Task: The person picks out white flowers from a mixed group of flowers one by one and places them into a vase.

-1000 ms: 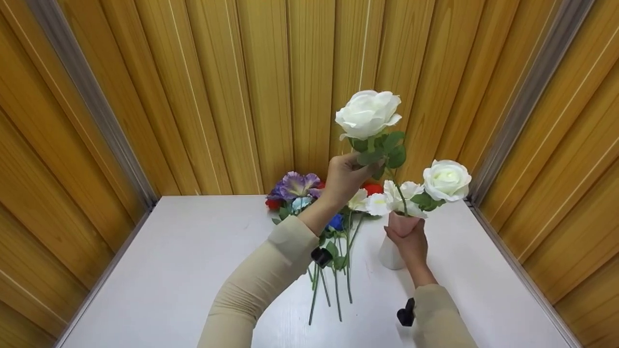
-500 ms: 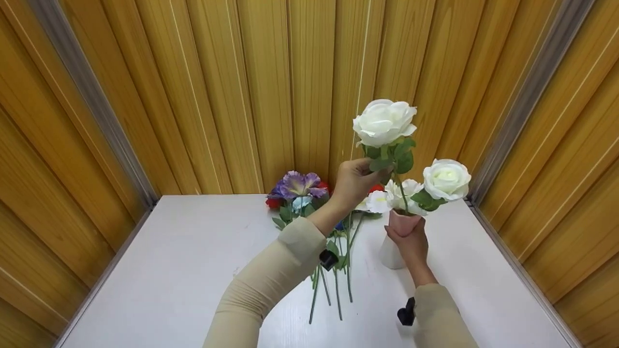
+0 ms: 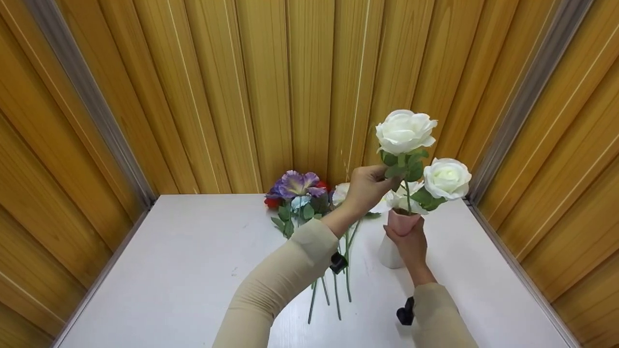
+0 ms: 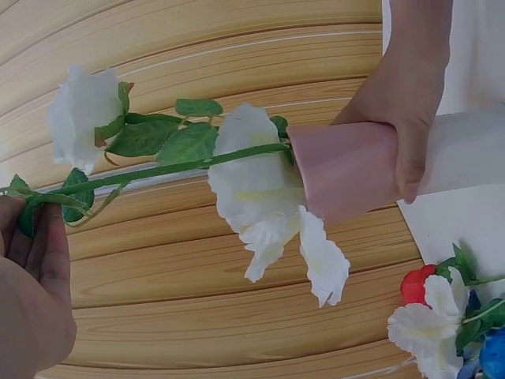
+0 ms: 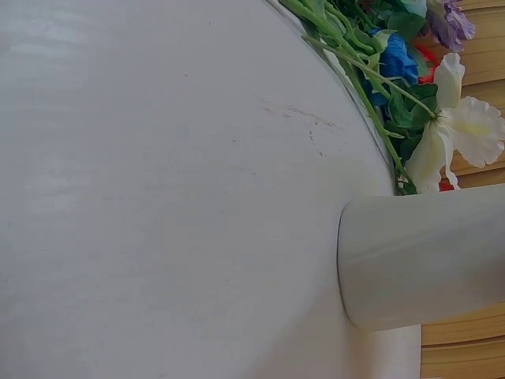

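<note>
My left hand (image 3: 371, 189) pinches the green stem of a white rose (image 3: 406, 132) just below its bloom, among the leaves. In the left wrist view the lower end of that stem (image 4: 185, 166) runs into the mouth of a vase, pink (image 4: 347, 170) at the top and white (image 5: 418, 260) lower down. My right hand (image 3: 411, 244) grips the vase around its pink part; the vase stands upright on the table. A second white rose (image 3: 447, 179) leans out of the vase to the right. A ruffled white flower (image 4: 256, 181) also sits in the vase mouth.
Several loose artificial flowers lie on the white table (image 3: 193, 261) left of the vase, among them a purple flower (image 3: 296, 184), a blue flower (image 5: 394, 59) and a white flower (image 5: 465, 126). Their stems point toward the front. Wood-patterned walls (image 3: 309, 96) enclose the table.
My left hand has moved right and slightly down with the white rose, which now stands more upright and lower over the vase. My right hand and the vase have stayed in place.
</note>
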Demonstrator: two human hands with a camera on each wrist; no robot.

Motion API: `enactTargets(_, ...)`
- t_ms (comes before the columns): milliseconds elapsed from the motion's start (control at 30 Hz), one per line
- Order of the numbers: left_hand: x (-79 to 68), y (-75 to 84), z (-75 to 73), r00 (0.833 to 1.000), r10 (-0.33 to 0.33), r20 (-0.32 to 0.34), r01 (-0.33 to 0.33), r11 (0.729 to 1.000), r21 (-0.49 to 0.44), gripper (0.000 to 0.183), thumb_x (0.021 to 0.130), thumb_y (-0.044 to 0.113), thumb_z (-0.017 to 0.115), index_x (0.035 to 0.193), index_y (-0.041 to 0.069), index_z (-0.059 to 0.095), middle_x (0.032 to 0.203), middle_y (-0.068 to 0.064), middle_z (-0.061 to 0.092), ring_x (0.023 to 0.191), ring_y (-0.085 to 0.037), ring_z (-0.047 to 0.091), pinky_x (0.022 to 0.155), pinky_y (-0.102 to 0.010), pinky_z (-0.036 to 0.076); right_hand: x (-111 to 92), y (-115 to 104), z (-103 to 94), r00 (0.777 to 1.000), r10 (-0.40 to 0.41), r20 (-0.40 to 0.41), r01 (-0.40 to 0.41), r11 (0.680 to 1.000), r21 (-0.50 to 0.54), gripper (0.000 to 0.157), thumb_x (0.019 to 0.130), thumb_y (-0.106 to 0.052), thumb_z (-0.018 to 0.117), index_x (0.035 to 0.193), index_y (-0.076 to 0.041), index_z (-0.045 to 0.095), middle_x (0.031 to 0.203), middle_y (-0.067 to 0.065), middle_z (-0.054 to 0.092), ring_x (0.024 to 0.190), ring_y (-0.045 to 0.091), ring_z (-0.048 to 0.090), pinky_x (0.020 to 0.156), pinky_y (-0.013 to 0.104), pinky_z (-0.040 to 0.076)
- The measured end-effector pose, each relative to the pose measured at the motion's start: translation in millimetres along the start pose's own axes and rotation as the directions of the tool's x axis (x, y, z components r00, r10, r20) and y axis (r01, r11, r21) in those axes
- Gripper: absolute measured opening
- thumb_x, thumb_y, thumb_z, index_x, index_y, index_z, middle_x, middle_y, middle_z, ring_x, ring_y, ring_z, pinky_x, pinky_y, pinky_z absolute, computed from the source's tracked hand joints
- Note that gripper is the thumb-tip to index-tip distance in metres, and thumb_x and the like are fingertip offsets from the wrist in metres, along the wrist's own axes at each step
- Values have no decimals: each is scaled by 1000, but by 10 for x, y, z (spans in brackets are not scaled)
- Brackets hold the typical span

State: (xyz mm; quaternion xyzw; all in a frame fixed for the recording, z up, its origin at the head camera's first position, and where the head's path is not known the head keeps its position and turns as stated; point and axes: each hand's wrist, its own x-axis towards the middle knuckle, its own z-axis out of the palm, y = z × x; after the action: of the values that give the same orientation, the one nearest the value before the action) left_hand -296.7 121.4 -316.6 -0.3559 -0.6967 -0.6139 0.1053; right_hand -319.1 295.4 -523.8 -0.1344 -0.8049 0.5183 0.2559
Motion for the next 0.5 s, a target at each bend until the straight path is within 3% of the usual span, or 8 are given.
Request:
enactTargets(233, -11, -109, 77, 1000, 20, 16, -21, 997, 69, 15, 91, 3, 70, 101, -6, 77, 89, -23, 78, 65, 1, 48, 62, -10, 42, -6, -5, -14, 1000, 1, -2, -1, 999, -32, 92, 83, -25, 81, 149, 5, 25, 143, 32, 51, 130, 44, 51, 116, 56, 38)
enactTargets(500, -73, -220, 132, 999, 22, 39, -29, 980, 195, 14, 91, 4, 70, 100, -2, 79, 93, -15, 80, 75, -5, 65, 67, -9, 47, 1, 13, -8, 999, -32, -7, 32, 999, 11, 91, 82, -21, 82, 150, 3, 27, 142, 30, 53, 130, 42, 52, 113, 55, 40)
